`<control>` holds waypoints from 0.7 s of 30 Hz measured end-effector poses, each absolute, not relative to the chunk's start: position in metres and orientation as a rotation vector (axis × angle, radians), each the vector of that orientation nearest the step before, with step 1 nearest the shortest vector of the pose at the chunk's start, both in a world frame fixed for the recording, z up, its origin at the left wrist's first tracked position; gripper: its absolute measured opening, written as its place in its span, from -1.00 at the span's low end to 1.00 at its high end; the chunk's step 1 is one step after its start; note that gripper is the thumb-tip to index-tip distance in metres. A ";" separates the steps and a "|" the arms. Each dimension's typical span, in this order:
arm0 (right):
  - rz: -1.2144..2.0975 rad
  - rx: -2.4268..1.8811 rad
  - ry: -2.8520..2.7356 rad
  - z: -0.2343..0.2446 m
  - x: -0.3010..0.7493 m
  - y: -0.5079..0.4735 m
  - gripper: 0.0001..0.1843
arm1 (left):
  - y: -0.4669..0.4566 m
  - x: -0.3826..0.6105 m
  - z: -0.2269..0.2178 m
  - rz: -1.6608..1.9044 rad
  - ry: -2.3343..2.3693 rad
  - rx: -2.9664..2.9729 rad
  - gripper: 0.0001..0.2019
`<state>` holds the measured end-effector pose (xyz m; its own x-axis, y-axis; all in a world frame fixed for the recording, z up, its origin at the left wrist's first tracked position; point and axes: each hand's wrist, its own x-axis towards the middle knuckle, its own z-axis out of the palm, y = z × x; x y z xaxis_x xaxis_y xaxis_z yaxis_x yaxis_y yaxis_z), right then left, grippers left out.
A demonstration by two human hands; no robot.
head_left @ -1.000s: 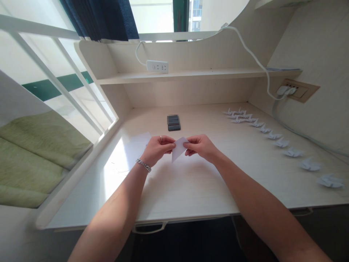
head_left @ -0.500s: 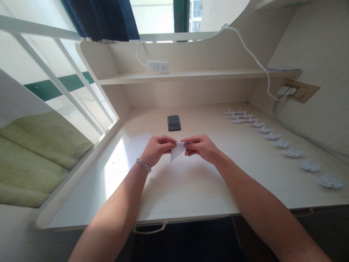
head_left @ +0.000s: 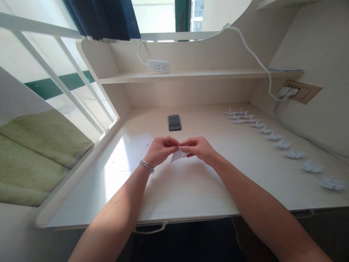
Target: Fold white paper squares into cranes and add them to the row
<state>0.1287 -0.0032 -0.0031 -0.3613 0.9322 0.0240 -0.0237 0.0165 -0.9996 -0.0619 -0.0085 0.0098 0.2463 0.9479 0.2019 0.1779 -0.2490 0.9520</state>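
A small piece of folded white paper (head_left: 177, 155) is pinched between my two hands above the middle of the desk. My left hand (head_left: 160, 150), with a ring and a chain bracelet, grips its upper left edge between thumb and fingers. From the other side my right hand (head_left: 198, 148) pinches the same paper, its thumb and fingertips meeting those of the left. One pointed corner of the paper hangs down toward me; its top part is hidden by the fingers. Left of my left hand lie white paper sheets (head_left: 136, 147), partly in sunlight.
A dark phone (head_left: 174, 123) lies just beyond my hands. Several white folded paper cranes (head_left: 283, 144) form a line along the desk's right side. On the back shelf (head_left: 196, 75) rests a white power strip (head_left: 158, 66). A white cable (head_left: 253, 54) runs to the wall socket (head_left: 300, 91).
My fingertips have come together at the top of the paper, covering more of it. The left hand has shifted slightly right. The view has moved a little.
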 end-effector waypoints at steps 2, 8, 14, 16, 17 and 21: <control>1.448 -0.986 -1.469 -0.004 0.127 -0.003 -0.67 | -0.009 -0.062 0.010 1.110 1.066 1.607 -0.84; 1.423 -0.989 -1.408 -0.004 0.126 -0.002 -0.67 | -0.008 -0.060 0.012 1.144 1.038 1.548 -0.86; 1.418 -0.961 -1.425 -0.006 0.126 -0.001 -0.70 | -0.008 -0.058 0.011 1.144 1.026 1.492 -0.80; 1.416 -0.950 -1.444 -0.006 0.126 -0.001 -0.70 | -0.007 -0.058 0.009 1.152 1.042 1.535 -0.76; 1.419 -0.952 -1.444 -0.006 0.126 -0.001 -0.70 | -0.007 -0.059 0.007 1.160 1.054 1.551 -0.75; 1.444 -0.965 -1.417 -0.005 0.125 -0.001 -0.69 | -0.005 -0.059 0.004 1.184 1.098 1.566 -0.75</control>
